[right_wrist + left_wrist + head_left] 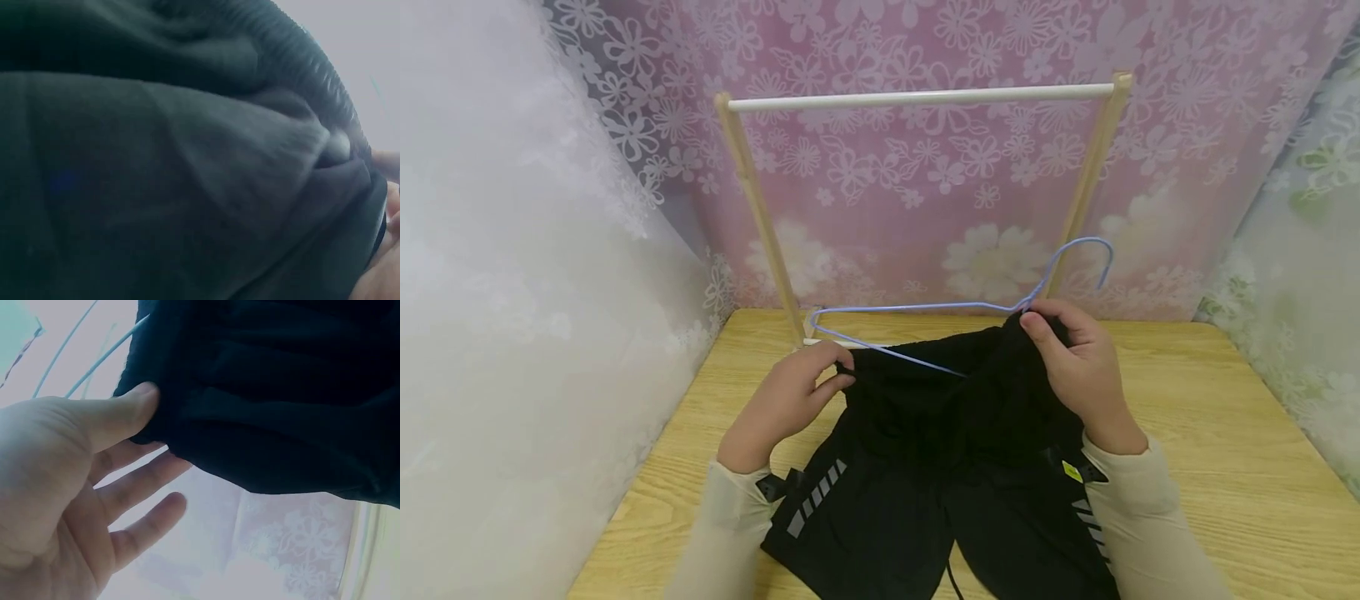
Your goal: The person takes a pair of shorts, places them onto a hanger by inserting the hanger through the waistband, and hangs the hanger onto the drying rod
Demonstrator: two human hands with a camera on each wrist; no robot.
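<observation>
Two upper corners of the shorts [887, 492] are being held up above the table [1210, 417]. The left hand [790, 392] is pinching one between thumb and forefinger, its other fingers spreading loosely; the right hand [1082, 362] is pinching the other beside the neck of the hanger [917, 307]. Probably this wide hold is keeping the waist open, since the lower wire is running into it while the left end is staying outside. Whether the right fingers are also gripping wire, one cannot tell. Behind, the rack [925, 97] is standing.

The shorts [880, 525] are matt cloth, the hanger [917, 308] smooth, the tabletop [1217, 408] wood-grained.
</observation>
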